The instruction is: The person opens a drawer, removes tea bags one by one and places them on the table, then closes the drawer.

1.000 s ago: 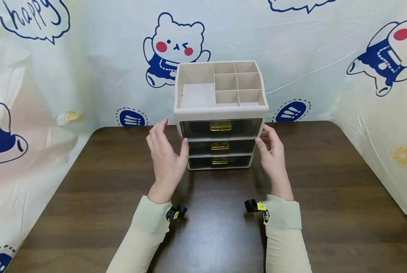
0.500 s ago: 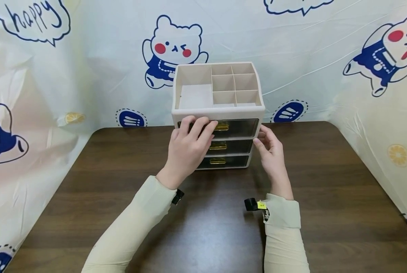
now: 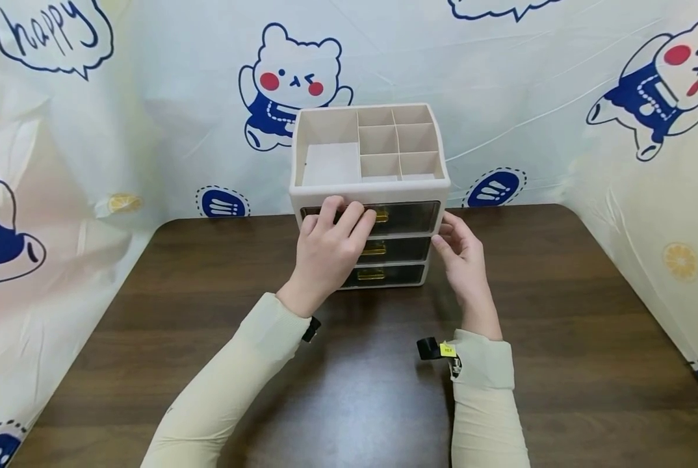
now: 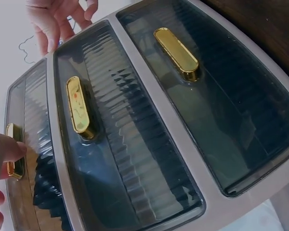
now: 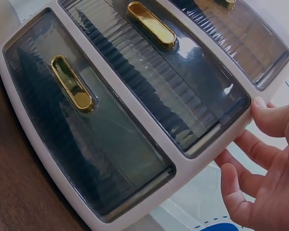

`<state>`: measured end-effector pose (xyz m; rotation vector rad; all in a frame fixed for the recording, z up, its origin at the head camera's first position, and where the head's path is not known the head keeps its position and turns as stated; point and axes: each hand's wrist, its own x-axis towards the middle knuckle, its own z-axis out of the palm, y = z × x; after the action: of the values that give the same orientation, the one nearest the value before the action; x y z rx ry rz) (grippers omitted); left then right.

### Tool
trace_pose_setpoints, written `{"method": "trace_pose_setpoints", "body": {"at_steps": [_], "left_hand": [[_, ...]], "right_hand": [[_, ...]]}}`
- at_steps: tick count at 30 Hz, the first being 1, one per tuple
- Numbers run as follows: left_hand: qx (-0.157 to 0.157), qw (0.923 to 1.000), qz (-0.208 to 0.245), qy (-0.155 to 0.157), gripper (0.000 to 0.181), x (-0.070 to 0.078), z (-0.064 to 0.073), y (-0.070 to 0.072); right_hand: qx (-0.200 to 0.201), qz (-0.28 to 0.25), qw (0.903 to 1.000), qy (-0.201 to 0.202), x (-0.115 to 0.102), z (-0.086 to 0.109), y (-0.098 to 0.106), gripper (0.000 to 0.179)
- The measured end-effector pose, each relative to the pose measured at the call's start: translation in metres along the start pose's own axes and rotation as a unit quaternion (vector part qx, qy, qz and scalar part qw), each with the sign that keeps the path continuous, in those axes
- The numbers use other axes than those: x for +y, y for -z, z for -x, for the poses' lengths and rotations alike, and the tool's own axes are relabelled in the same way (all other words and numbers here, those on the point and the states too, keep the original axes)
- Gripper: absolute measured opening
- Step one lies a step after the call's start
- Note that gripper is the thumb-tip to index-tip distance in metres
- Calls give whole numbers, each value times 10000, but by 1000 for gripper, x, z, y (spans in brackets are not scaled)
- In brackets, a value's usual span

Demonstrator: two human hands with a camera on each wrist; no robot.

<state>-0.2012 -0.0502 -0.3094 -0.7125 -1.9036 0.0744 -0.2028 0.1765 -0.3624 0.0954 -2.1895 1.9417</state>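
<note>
A white desktop organizer (image 3: 369, 192) stands on the table, with an open compartmented top and three dark see-through drawers below. Gold handles (image 4: 177, 50) sit on the drawer fronts. My left hand (image 3: 331, 250) is at the top drawer (image 3: 410, 218); in the left wrist view its thumb and a finger pinch that drawer's gold handle (image 4: 15, 163). All three drawers look closed. At the right side, my right hand (image 3: 465, 257) holds the organizer's edge, thumb at the front corner and fingers against the side wall, as the right wrist view also shows.
The dark wooden table (image 3: 559, 312) spreads around the organizer. A pale cloth (image 3: 501, 78) printed with bears hangs behind it and on both sides. Each wrist wears a small black camera (image 3: 427, 348).
My left hand has left the organizer's left side and come across its front to the top drawer handle. My right hand has stayed at the right edge.
</note>
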Motion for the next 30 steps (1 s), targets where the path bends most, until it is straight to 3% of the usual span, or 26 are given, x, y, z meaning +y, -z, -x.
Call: {"method": "trace_pose_setpoints", "body": {"at_steps": [10,19,24,30], "left_hand": [[252,9993,200,-197,18,2,-1,8],[495,9959,723,-237,14,1,7,19],[527,9938,885,-429,13,2,10,28],[476,9930,926,-553,11,5,12,42]], "right_hand": [[51,-240,9996,-103,-4,-2,1,43],[68,-941,9909,-958,-1,-1,3,46],[33,-1304,9865,-991,1,-2,4,48],[10,-1387,9850,-1029,1,-2,4,48]]}}
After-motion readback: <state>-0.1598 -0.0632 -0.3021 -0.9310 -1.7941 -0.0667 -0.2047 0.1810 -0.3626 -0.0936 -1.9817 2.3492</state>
